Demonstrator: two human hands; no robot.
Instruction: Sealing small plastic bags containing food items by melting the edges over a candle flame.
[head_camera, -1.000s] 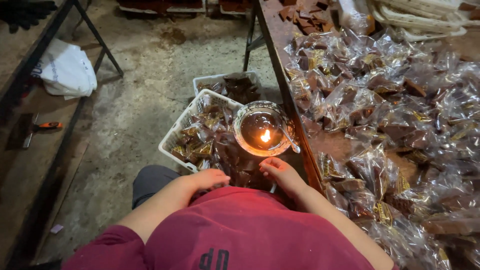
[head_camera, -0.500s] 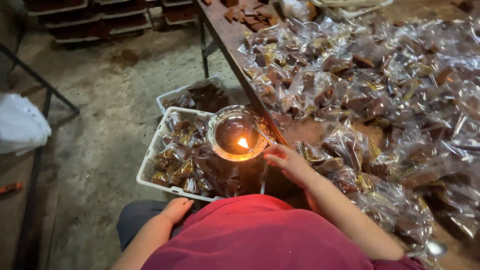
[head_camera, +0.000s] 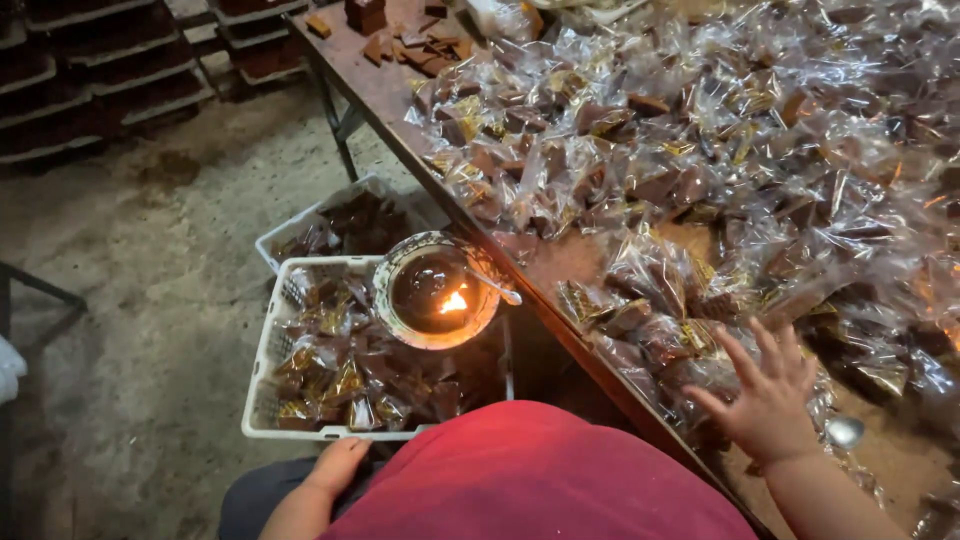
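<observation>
Looking down from the head camera, I lose much of the scene behind my own red shirt (head_camera: 540, 480), which covers the near edge of the white basket (head_camera: 262, 370) and hides both forearms. My left hand (head_camera: 335, 465) shows only as knuckles resting just at the basket's near rim; whether its fingers are curled or flat I cannot tell. My right hand (head_camera: 770, 395) is wide, fingers spread, hovering over the wrapped packets (head_camera: 700, 160) heaped on the surface (head_camera: 375, 85), holding nothing.

I count two white baskets on the floor beside the surface. The nearer one holds clear-wrapped brown pieces with gold print. The farther basket (head_camera: 330, 215) holds darker pieces, and part of it is hidden behind the bowl.

One round bowl (head_camera: 435, 295) sits on the nearer basket's far corner, just beside the edge of the surface, with one small flame (head_camera: 455, 302) burning in dark liquid. A spoon-like handle (head_camera: 495, 288) leans on its rim.

The packets on the surface are too many and too tangled to count. A few unwrapped brown blocks (head_camera: 400, 40) lie at the far end. Dark stacked trays (head_camera: 90, 70) at top left are cut off.
</observation>
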